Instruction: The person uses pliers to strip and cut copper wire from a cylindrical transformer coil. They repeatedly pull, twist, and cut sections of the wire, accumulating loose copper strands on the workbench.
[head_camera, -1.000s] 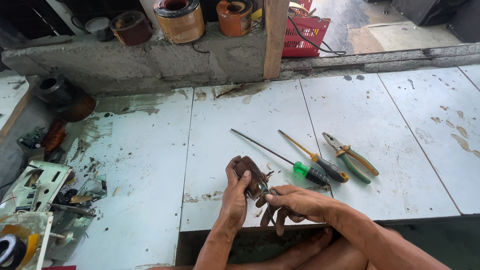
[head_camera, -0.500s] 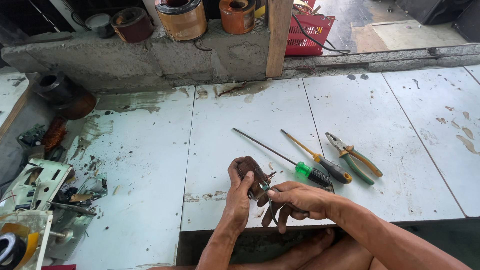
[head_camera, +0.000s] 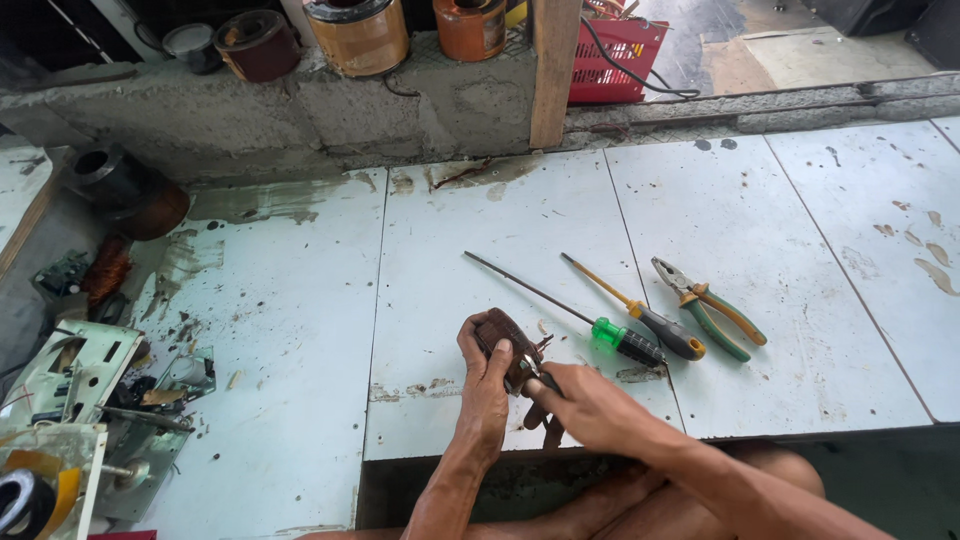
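My left hand (head_camera: 484, 385) grips a small dark brown blocky part (head_camera: 503, 334) and holds it just above the pale tiled floor (head_camera: 300, 330). My right hand (head_camera: 580, 405) pinches the lower right end of the same part, where thin wires stick out. Just to the right lie a green-handled screwdriver (head_camera: 590, 325), a yellow-shafted screwdriver with a dark handle (head_camera: 650, 320) and green-and-orange pliers (head_camera: 708, 308). My bare legs show below my forearms.
A dismantled white appliance housing (head_camera: 70, 385) with loose parts and a tape roll (head_camera: 25, 500) lies at the left. A concrete ledge (head_camera: 300, 100) at the back carries copper wire spools (head_camera: 360, 30), cans and a wooden post (head_camera: 555, 60). A red basket (head_camera: 615, 45) stands behind it.
Both hands stay on the brown part, with only slight shifts of the fingers. The view has drifted a little; the tools on the floor have not moved.
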